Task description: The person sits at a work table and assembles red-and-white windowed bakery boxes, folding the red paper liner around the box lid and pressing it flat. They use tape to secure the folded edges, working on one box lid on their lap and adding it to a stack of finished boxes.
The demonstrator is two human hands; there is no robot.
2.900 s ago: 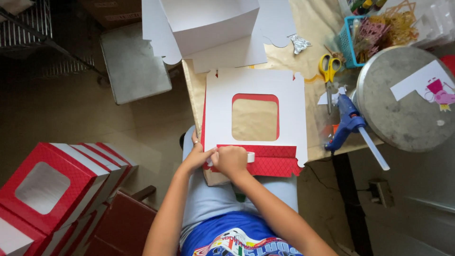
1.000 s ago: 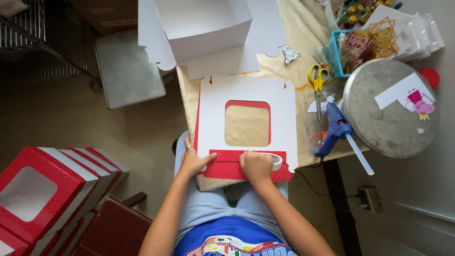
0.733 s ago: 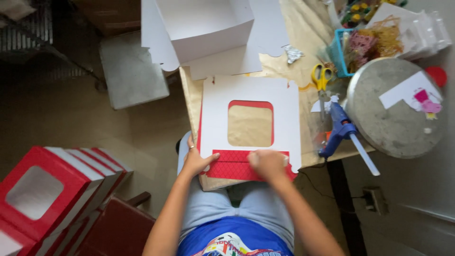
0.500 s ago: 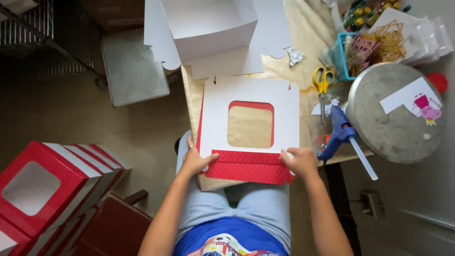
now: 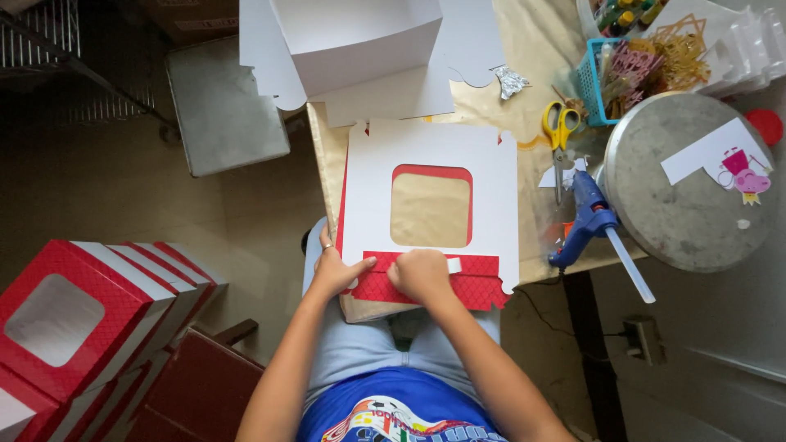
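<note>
Both hands [image 5: 385, 274] press red flap [image 5: 434, 286] (folded).

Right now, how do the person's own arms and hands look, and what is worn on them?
Both forearms are bare, with no sleeves reaching into view. The left hand wears a thin ring on one finger. The right hand shows no ring, watch or glove. No bracelets or markings are visible on either arm.

Red flap [image 5: 442, 282] partly under right hand [image 5: 422, 274]
</note>
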